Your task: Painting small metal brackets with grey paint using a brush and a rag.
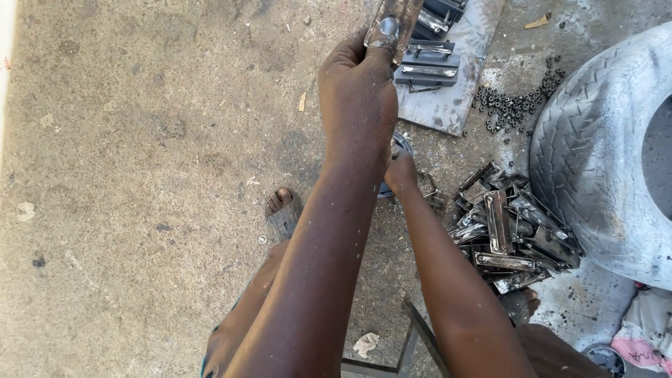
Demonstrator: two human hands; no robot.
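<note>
Two bare hands work above the dusty concrete floor (126, 140); the left hand (358, 91) is clamped on a flat, worn grey metal bar (396, 21) at twelve o'clock. The right hand (402, 173) reaches down at centre, its grip hidden; a heap of bent grey metal brackets (511, 234) lies at three o'clock, beside a grey rubber tyre (595, 154).

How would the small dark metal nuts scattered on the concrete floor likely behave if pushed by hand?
The small dark metal nuts would probably scatter, since they lie loose. Being short, they should slide or tumble more than roll far. Metal, so likely heavy for their size.
</note>
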